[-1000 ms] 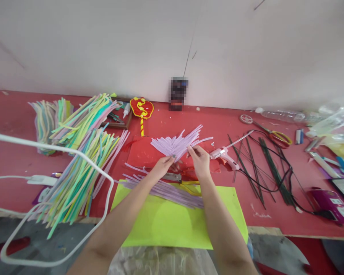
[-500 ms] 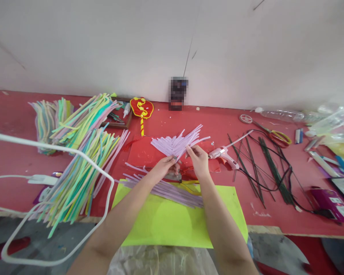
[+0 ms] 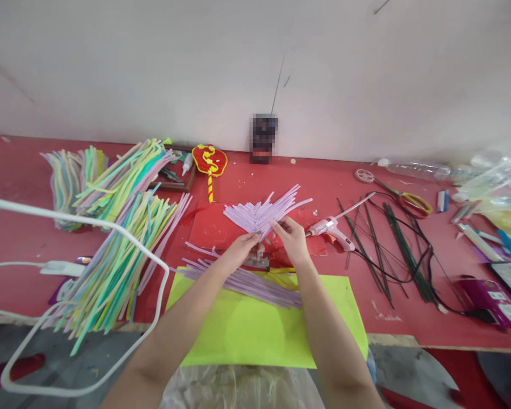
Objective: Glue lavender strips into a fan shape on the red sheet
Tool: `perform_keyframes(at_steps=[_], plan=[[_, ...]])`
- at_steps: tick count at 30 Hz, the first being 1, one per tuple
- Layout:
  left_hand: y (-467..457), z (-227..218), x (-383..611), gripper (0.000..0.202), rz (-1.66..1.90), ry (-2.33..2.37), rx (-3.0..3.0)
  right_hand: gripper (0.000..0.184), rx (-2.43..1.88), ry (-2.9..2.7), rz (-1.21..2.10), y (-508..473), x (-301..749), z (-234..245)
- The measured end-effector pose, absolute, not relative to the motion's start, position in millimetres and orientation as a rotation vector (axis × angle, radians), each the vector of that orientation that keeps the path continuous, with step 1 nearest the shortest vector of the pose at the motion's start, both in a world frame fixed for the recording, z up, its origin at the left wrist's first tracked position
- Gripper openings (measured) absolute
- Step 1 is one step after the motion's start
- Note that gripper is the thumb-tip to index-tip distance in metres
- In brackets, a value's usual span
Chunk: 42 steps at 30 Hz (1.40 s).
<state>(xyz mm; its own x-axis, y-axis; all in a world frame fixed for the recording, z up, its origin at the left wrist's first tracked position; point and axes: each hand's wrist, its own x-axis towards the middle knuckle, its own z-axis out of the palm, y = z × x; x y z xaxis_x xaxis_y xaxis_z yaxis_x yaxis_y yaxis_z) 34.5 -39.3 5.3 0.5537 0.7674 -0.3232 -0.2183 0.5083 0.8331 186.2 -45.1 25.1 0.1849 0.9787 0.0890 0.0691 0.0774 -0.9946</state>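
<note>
A leaf-shaped fan of lilac strips (image 3: pixel 262 213) lies on a red sheet (image 3: pixel 210 227) in the middle of the red table. My left hand (image 3: pixel 238 251) pinches the fan's lower tip. My right hand (image 3: pixel 292 241) has its fingers closed on the lower right strips of the same fan. Loose lilac strips (image 3: pixel 242 281) lie just below my hands, partly on a lime-green sheet (image 3: pixel 259 329) at the table's front edge.
Piles of pastel strips (image 3: pixel 114 238) fill the left side, with a white cable (image 3: pixel 89 227) looped over them. A glue gun (image 3: pixel 330 227), green wires (image 3: pixel 392 250), scissors (image 3: pixel 409 201) and a black cord lie to the right. A red and yellow ornament (image 3: pixel 210 161) sits behind.
My right hand has slid a little left and down along the fan's right strips, toward the left hand. The left hand has stayed at the tip.
</note>
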Motion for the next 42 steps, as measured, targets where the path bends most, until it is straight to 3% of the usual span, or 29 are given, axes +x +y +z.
perform_keyframes(at_steps=[19,25,35,42], plan=[[-37.4,4.3,34.9,0.049,0.723,0.713,0.784,0.031,-1.264,-1.161,0.979,-45.2,186.3,22.6],[-39.2,10.4,36.2,0.037,0.731,0.69,0.726,0.031,-1.235,-1.106,1.002,-45.1,184.7,21.8],[-39.9,12.5,35.1,0.034,0.728,0.66,0.712,0.031,-1.262,-1.085,0.988,-46.8,185.0,22.9],[-41.4,15.8,33.7,0.036,0.733,0.632,0.735,0.03,-1.121,-0.997,1.173,-46.3,184.7,16.0]])
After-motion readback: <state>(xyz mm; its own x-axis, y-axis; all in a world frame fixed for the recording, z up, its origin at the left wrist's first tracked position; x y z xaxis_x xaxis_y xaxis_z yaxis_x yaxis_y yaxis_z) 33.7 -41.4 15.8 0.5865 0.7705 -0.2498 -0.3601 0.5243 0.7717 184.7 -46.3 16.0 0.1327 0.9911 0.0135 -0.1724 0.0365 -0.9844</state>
